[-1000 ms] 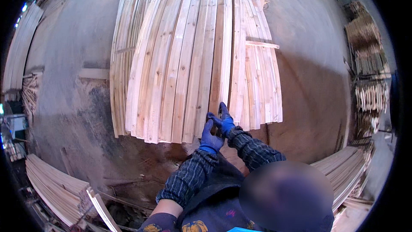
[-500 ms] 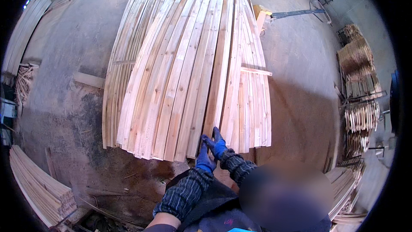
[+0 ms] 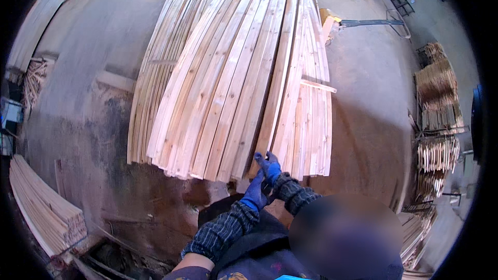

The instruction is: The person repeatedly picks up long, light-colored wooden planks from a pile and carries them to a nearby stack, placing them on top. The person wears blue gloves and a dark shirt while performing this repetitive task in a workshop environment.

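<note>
Long pale wooden planks (image 3: 218,93) lie side by side in a stack, running away from me. A gap shows along the left side of one browner plank (image 3: 277,93). My right hand (image 3: 271,168), in a blue glove, is closed on the near end of this plank, thumb and fingers at its edges. Just below it my left hand (image 3: 255,194), also gloved in blue, is closed at the same end. The right hand partly covers its fingertips, and the plank's underside is hidden. Striped dark sleeves cover both forearms.
More planks lie lower at the stack's left (image 3: 161,88) and right, with a crosswise stick (image 3: 318,85) among them. Board bundles (image 3: 49,207) lie at the left. Several wood piles (image 3: 438,88) line the right. A yellow-ended pallet jack (image 3: 332,18) stands beyond the stack.
The gap left of the browner plank has widened toward its near end. Both hands have shifted slightly right with that end, and the whole view has tilted a little.
</note>
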`<state>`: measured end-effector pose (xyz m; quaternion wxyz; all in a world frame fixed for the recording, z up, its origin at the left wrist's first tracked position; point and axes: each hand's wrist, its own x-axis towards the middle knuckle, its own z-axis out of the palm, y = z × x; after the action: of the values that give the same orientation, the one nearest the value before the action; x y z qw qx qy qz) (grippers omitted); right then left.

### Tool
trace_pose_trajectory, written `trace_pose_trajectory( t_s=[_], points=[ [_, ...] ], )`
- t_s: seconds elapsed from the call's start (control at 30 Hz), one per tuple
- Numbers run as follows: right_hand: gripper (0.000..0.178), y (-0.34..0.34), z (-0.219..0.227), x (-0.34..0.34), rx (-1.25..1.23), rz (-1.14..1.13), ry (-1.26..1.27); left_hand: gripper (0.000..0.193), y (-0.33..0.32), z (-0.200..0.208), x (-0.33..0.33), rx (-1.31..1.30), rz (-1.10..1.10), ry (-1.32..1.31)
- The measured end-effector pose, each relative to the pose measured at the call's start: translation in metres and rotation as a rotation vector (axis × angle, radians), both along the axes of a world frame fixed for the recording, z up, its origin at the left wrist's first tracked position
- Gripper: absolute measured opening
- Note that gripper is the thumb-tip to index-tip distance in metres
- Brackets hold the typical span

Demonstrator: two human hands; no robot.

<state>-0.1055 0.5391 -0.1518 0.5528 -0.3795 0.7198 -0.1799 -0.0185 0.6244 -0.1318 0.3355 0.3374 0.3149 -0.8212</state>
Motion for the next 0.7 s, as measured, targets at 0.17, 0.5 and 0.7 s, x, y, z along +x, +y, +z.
trace_pose_trajectory(
  t_s=[0.17,0.5,0.7],
  points=[
    [0.058,-0.002,0.016,-0.035,0.148,-0.088,-0.453,0.052,0.019,0.032,0.013,-0.294,-0.223,-0.084],
    [0.045,0.007,0.165,-0.018,-0.057,0.007,-0.525,0.080,-0.133,0.104,0.050,-1.085,-0.300,-0.946],
    [0.049,0.074,0.208,0.041,0.017,0.379,-0.456,0.043,-0.185,0.152,0.107,-1.011,-0.337,-0.445]
  ],
)
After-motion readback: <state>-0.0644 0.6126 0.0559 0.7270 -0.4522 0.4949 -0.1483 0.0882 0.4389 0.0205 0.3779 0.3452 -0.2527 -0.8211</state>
